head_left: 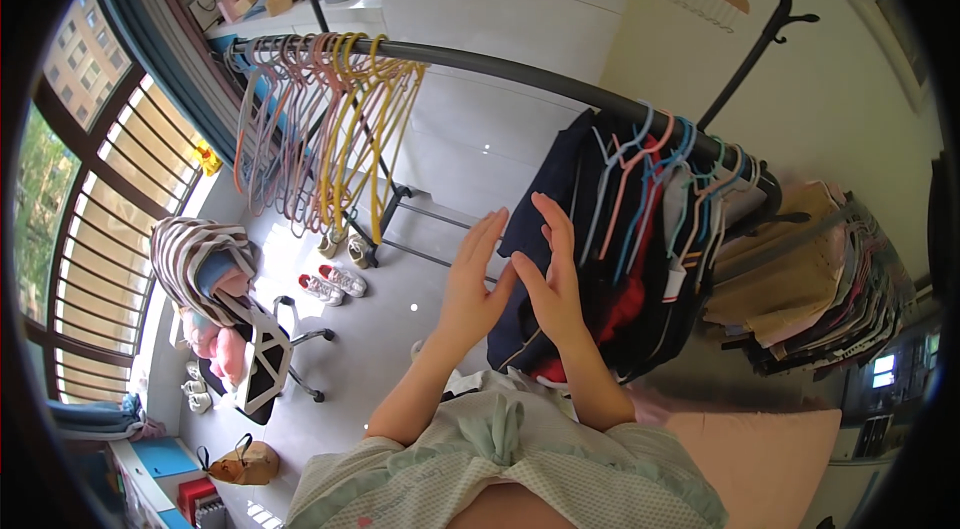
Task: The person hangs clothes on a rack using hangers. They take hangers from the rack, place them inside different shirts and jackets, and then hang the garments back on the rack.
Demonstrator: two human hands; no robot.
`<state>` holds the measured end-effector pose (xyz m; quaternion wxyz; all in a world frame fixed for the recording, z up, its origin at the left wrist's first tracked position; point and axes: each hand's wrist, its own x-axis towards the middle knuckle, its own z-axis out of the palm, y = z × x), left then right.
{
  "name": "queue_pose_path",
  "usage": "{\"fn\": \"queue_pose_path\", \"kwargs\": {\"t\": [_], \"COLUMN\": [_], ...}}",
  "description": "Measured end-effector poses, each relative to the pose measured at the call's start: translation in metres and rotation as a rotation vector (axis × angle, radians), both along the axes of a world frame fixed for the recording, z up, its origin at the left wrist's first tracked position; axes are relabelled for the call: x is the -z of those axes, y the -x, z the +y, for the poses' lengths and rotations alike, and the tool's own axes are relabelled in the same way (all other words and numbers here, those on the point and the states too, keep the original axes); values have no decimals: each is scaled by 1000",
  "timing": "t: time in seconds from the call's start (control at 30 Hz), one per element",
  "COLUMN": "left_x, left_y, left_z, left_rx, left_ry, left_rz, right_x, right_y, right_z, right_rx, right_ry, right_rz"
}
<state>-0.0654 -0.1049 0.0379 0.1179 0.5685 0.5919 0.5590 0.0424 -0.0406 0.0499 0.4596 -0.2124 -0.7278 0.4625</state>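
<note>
Both the left hand (472,279) and the right hand (556,291) are hovering empty, palms turned toward each other, thumbs standing apart from long, gently curving fingers. Just beyond them, on the right part of the rack, a matte navy garment (525,229) is hanging in soft folds; whether any fingertip is touching its cloth, I cannot tell. A rounded dark bar (540,79) is carrying slim, looped yellow hangers (377,199) toward its left, while thin blue and pink hangers (628,164) are clustering among the clothes. Lower left, brown-and-white striped fabric (203,254) is bunching above an angular white-and-black chair (270,359), and white shoes (335,286) are resting on the smooth grey floor (400,329).
</note>
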Motion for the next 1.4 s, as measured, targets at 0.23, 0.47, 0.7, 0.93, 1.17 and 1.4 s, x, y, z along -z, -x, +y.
{"fn": "queue_pose_path", "kwargs": {"t": [0.23, 0.47, 0.7, 0.93, 1.17, 1.4], "left_x": [-2, 0, 18, 11, 22, 25], "left_y": [85, 177, 233, 251, 265, 272], "left_z": [-26, -44, -43, -33, -19, -12], "left_rx": [-223, -407, -157, -45, -71, -82], "left_ry": [-68, -97, -87, -66, -56, -48], "left_rz": [48, 121, -204, 49, 250, 323], "right_x": [4, -3, 3, 15, 25, 50], "right_y": [71, 151, 221, 253, 265, 283], "right_z": [-21, -39, -53, -57, -61, -39], "right_rx": [-99, -217, -279, -152, -98, 113], "right_ry": [85, 166, 212, 187, 265, 275], "right_rz": [-28, 6, 64, 45, 3, -3]}}
